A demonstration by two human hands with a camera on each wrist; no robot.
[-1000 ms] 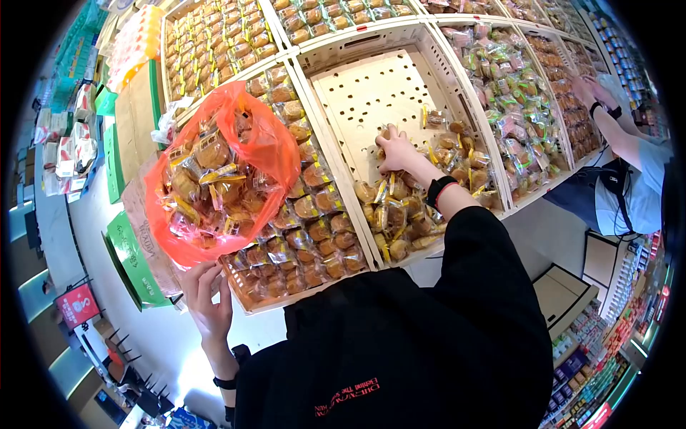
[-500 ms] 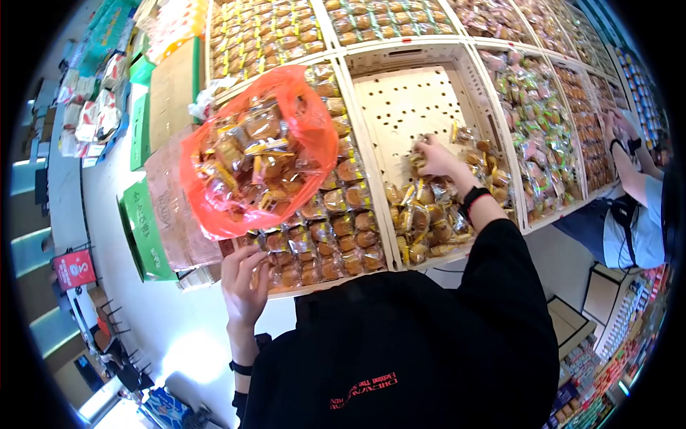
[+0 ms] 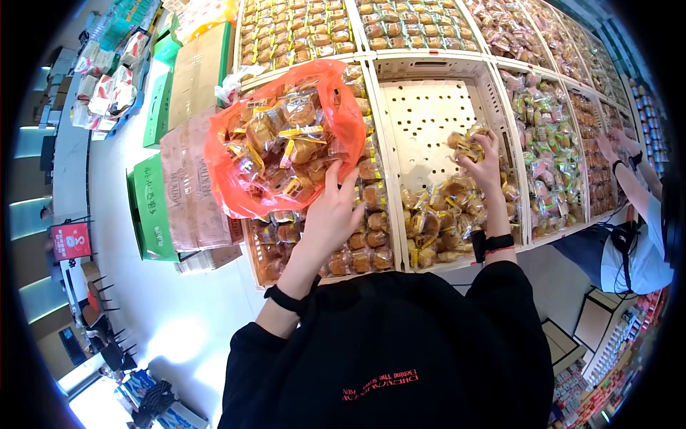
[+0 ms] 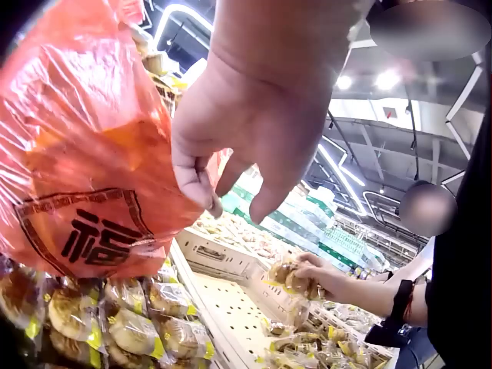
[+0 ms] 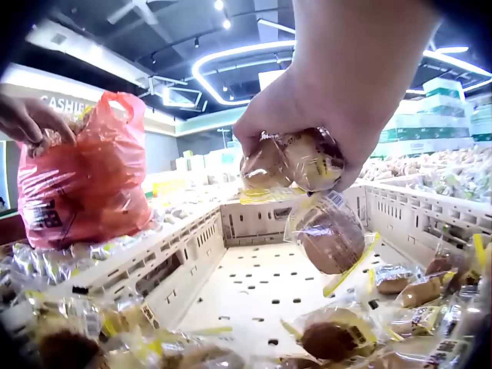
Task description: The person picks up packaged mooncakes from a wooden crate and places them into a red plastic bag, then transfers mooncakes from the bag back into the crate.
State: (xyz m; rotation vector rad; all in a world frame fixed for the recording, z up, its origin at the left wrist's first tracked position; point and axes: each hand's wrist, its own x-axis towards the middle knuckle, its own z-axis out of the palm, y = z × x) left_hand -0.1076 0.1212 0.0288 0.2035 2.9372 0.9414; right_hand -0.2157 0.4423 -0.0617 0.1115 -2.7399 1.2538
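In the head view my right hand (image 3: 488, 166) grips several plastic-wrapped pastries (image 3: 466, 146) above a partly filled crate (image 3: 421, 113). The right wrist view shows round brown pastries (image 5: 290, 163) under my fingers, with another wrapped pastry (image 5: 332, 240) hanging below them. My left hand (image 3: 330, 218) is at the near right side of a red plastic bag (image 3: 346, 107) full of wrapped pastries. Its fingers hang loosely bent beside the bag wall (image 4: 92, 154) in the left wrist view. The bag stands on rows of wrapped pastries (image 4: 127, 323) in the neighbouring crate.
Loose wrapped pastries (image 3: 443, 222) lie in the near part of the crate. Green-wrapped goods (image 3: 547, 143) fill the crate to the right. Cardboard boxes (image 3: 193, 186) stand left of the bag. Another person's arm (image 3: 636, 186) reaches in at the far right.
My right hand has picked up several pastries and lifted them from the pile. My left hand has moved from the crate's front edge up and right to the bag. The head view has shifted.
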